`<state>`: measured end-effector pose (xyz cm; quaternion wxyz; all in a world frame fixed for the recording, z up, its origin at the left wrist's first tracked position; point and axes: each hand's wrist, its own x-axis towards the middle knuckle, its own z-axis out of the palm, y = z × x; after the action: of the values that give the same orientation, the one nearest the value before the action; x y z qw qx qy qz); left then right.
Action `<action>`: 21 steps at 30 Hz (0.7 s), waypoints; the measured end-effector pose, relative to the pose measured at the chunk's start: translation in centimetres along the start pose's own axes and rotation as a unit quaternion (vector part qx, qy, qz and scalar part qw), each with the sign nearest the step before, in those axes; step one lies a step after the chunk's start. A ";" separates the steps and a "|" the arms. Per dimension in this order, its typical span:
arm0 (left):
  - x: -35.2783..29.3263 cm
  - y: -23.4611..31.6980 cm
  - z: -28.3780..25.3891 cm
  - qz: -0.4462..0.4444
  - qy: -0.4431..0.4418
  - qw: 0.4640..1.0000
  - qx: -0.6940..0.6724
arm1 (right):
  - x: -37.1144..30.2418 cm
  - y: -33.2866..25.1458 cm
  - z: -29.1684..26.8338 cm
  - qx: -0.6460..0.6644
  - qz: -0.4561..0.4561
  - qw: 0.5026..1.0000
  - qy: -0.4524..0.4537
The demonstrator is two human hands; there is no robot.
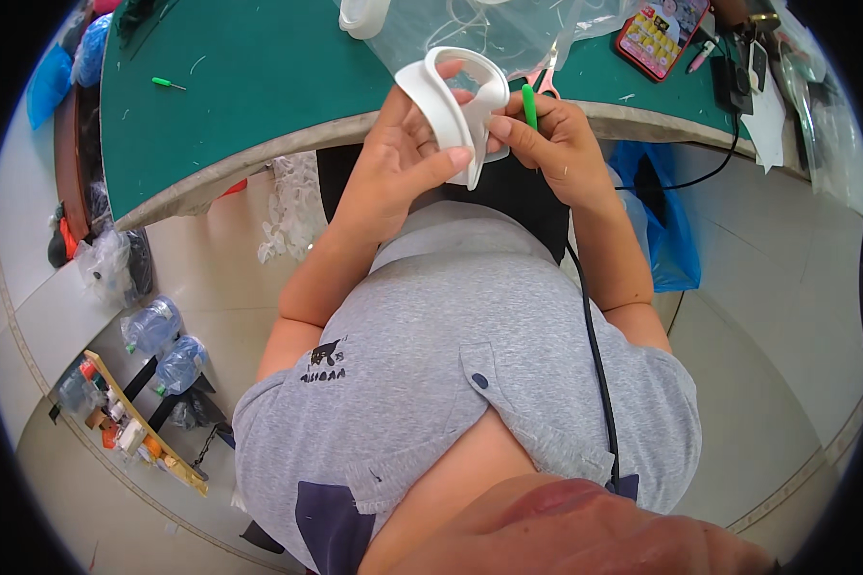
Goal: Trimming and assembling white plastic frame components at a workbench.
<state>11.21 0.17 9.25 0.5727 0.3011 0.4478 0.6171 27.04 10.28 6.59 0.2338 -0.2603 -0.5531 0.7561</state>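
My left hand (389,171) is closed around a white curved plastic part (441,107), a looped frame with a translucent sheet across its inside. The part is held tilted up, just over the table's near edge. A small green-handled tool (530,105) stands upright in my right hand (558,146). Its working end is too small to make out. The right fingertips are at the right side of the plastic part, close to the translucent sheet. Behind the right hand lie scissors (547,80) with pink handles, partly covered.
Clear plastic bags (431,34) and another white part (362,14) lie at the far side of the green table (259,72). A second green-handled tool (169,84) rests at left. A phone (660,38) in a red case sits at far right, beside a black adapter (732,84).
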 end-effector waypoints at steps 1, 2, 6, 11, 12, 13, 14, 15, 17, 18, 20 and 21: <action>-0.1 0.1 0.2 -0.024 -0.005 1.000 0.012 | 0.0 -0.2 0.1 0.008 0.001 1.000 0.000; -0.1 0.4 0.2 -0.041 -0.006 0.999 0.034 | 0.0 -0.4 0.2 0.017 0.002 1.000 -0.001; 0.0 0.3 0.3 -0.015 0.009 0.998 0.064 | 0.2 -1.0 0.5 0.018 0.000 1.000 0.000; 0.0 0.1 0.5 0.020 0.043 0.997 0.059 | -0.3 -0.4 0.4 -0.150 -0.070 0.986 0.030; -0.1 -0.1 0.4 0.020 0.044 0.997 0.059 | -0.4 -0.6 0.4 -0.150 -0.070 0.986 0.029; -0.1 -0.2 0.3 0.030 0.044 0.996 0.070 | -0.4 -0.9 0.4 -0.184 -0.049 0.982 0.013; -0.1 -0.4 0.3 0.039 0.042 0.995 0.081 | -0.6 -1.1 0.3 -0.218 -0.028 0.976 -0.001; -0.1 -0.5 0.2 0.039 0.041 0.995 0.081 | -0.5 -1.0 0.3 -0.218 -0.028 0.975 0.000; 0.0 -0.7 0.2 0.056 0.034 0.994 0.085 | -0.3 -0.4 0.3 -0.095 -0.059 0.993 0.022; -0.1 -0.6 0.2 0.056 0.034 0.994 0.085 | -0.4 -1.0 0.2 -0.081 -0.025 0.996 0.013; -0.2 -0.4 0.2 0.054 0.028 0.995 0.077 | -0.3 -0.5 -0.4 -0.114 -0.054 0.991 0.052; -0.3 -0.4 0.2 0.055 0.029 0.995 0.078 | -0.2 -0.5 -0.4 -0.147 -0.083 0.981 0.091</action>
<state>11.60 -0.09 9.05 0.4995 0.3506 0.4937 0.6195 27.53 10.58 6.99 0.3048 -0.3126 -0.6542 0.6176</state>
